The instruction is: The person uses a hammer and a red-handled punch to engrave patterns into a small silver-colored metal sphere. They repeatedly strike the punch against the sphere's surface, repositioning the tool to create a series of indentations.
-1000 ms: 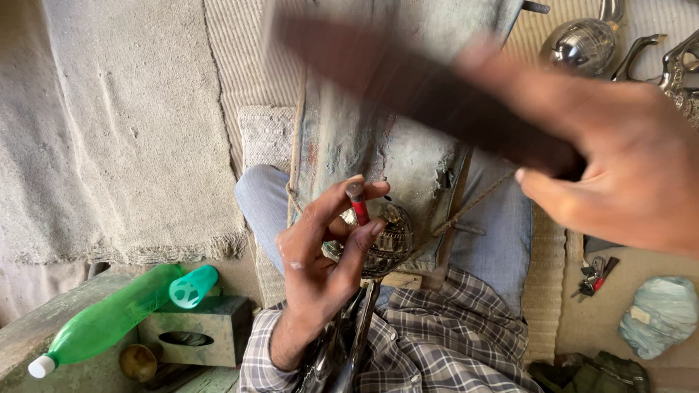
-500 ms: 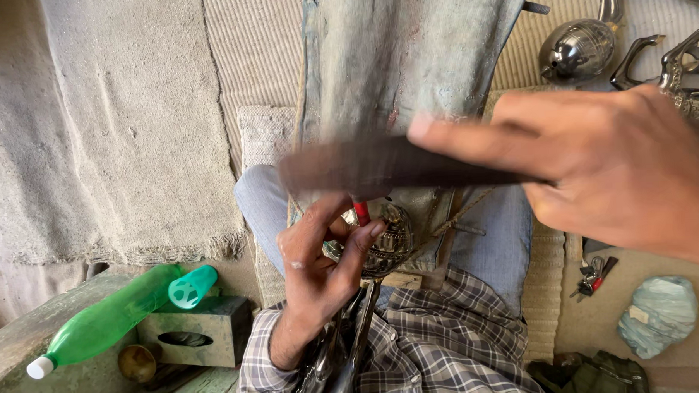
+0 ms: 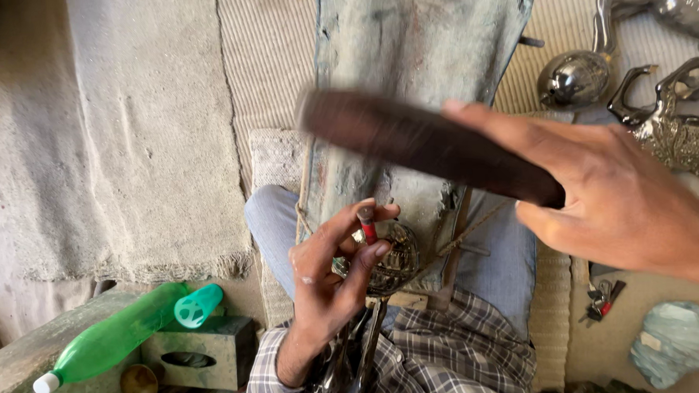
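Observation:
My left hand point(image 3: 333, 278) pinches a small red-handled punch point(image 3: 366, 223) upright against a round engraved metal piece point(image 3: 390, 261), which rests at the near end of a worn grey-green wooden block point(image 3: 414, 55) lying over my lap. My right hand point(image 3: 621, 199) grips a dark wooden mallet stick point(image 3: 425, 143), blurred by motion and raised above the punch. My index finger lies along the stick. A thin cord point(image 3: 474, 227) runs across the block near the metal piece.
A green plastic bottle point(image 3: 110, 340) and a turquoise cap point(image 3: 197, 305) lie on a small wooden box point(image 3: 200, 353) at lower left. Shiny metal figures point(image 3: 664, 123) sit at upper right. A pale green lump point(image 3: 668, 344) and small tools point(image 3: 601, 296) lie at lower right.
The mallet stick in my right hand swung down over the punch and has now lifted and tilted again. My left hand keeps the punch on the metal piece.

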